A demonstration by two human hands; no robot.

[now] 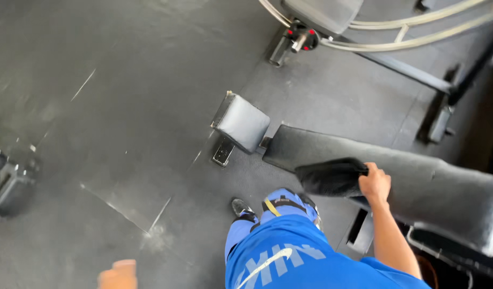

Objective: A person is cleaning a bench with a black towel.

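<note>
— Under the right hand (375, 184), what is recorded?

— A dark cloth (330, 176), bunched, lying on the long black padded bench (434, 184). The fingers of that hand are clenched on the cloth's near end, and the cloth spreads away from the fingers toward the bench's narrow end. The forearm runs back from the fingers toward the blue shirt (305, 262) at the bottom of the view.

— And the left hand (118, 275)?

— Only partly in view at the bottom edge, well apart from the cloth. It holds nothing that can be seen; whether its fingers are released or curled I cannot tell — the frame cuts them off and the area is blurred.

— Surroundings beyond the right fingers?

— Just past the cloth, off the bench's narrow end, a separate small square pad (241, 122) stands on a metal foot. Farther out, a second machine's frame with pale tubing (418, 24) and a knob with red marks (302, 36). Between the two hands, below the cloth, a black shoe (240, 207) rests on the dark rubber floor (123, 107), which shows pale scuff lines. Far to the left of the left fingers, a dark object (8, 184) sits at the frame edge — too blurred to identify.
</note>
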